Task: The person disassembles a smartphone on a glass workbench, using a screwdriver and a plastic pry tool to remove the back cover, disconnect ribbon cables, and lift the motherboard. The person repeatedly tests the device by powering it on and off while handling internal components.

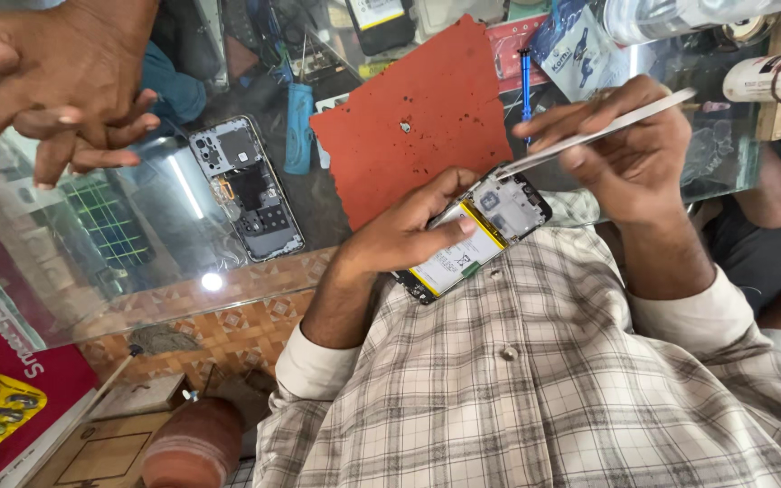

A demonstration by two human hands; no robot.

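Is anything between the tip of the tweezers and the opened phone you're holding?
Nothing visible. The right hand holds the tweezers, whose tip meets the top edge of the opened phone. The left hand grips the phone lower down, fingers clear of the tip.

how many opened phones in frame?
2. One opened phone is held in the left hand, with the right hand bringing tweezers to it. Another phone body lies on the glass counter. Clutter may hide more.

Opened phone [472,237] tilted, white tweezers [594,136] touching it.
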